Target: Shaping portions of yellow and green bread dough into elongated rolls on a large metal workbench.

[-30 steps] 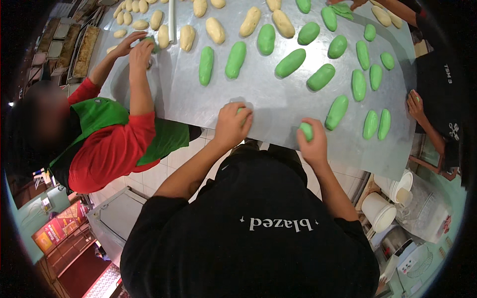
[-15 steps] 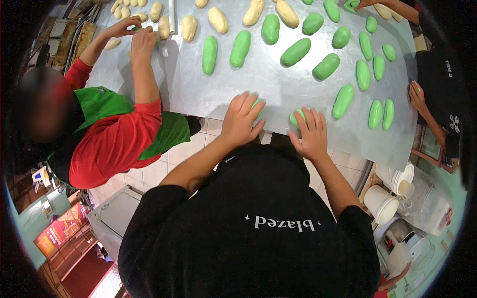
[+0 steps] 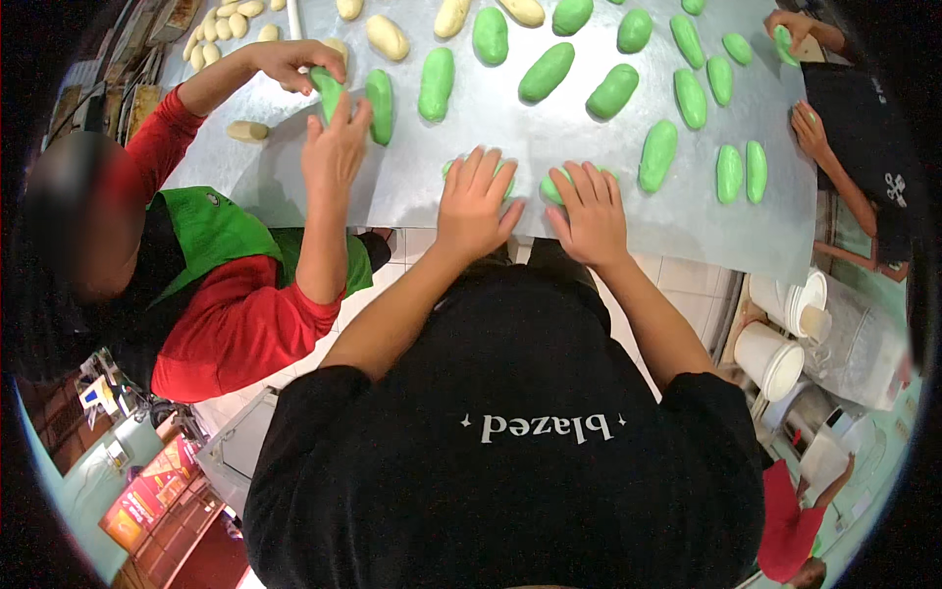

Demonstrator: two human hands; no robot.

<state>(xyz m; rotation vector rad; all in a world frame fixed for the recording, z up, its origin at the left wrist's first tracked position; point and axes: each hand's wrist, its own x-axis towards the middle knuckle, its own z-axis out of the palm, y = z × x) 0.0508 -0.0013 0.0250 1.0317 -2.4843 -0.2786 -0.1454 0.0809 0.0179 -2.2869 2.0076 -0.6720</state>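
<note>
My left hand (image 3: 475, 206) lies flat, fingers stretched, over a green dough piece (image 3: 448, 169) near the table's front edge. The dough's ends show on both sides of the fingers. Beside it, my right hand (image 3: 592, 214) rests palm down on a second green dough piece (image 3: 551, 187), fingers also extended. Most of both pieces is hidden under my hands. Several smooth green dough logs lie beyond and to the right, the nearest being a plump log (image 3: 657, 157) just right of my right hand.
At left, a person in red sleeves handles a green dough piece (image 3: 325, 90). Pale dough pieces (image 3: 387, 37) lie farther back on the metal table (image 3: 392, 187). Another person's hands (image 3: 811, 131) are at the right edge. White buckets (image 3: 768, 358) stand below right.
My hands have slid forward from the table edge, showing more of the dough under them. The person at left has moved toward the right and now holds a green log. My view has shifted slightly.
</note>
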